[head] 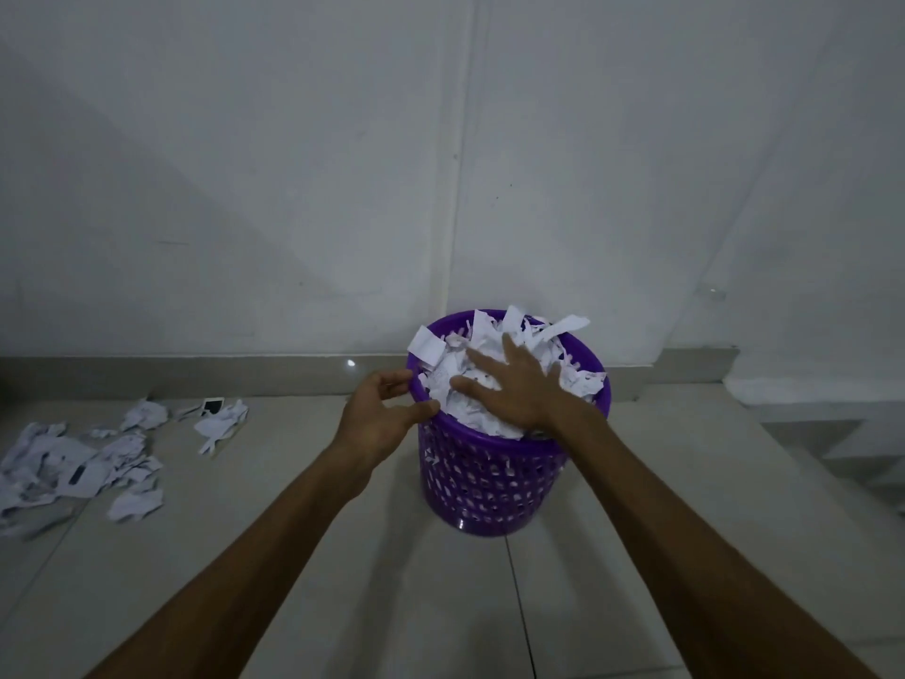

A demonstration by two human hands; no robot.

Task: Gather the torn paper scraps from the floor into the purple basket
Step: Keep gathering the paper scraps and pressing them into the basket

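A round purple plastic basket with a perforated lattice wall point(494, 487) stands upright on the pale tiled floor point(636, 531), close to a white wall point(245, 164) with a grey skirting strip point(196, 367) along its base. The basket is filled past its rim with torn white paper scraps point(470, 409), several of which stick up above the far edge and one of which hangs over the left edge.

The right hand point(509, 389) lies flat on top of the heaped scraps inside the basket, palm down, fingers spread wide; its grip is fully open and holds nothing, only resting against the paper. The left hand point(382, 414) is at the near-left side of the basket's rim, fingers curled and thumb reaching toward the rim. Its grip is half open, with thumb and fingertips touching or just beside the purple edge; whether it actually clasps the rim I cannot tell. Both forearms are bare and stretch forward from the bottom of the view.

Well apart from the basket, on the floor to the left, lies a loose pile of crumpled white paper scraps point(73, 472) still ungathered. Near it, close to the skirting, sits a small white-framed dark rectangular object point(213, 406), too small to identify.
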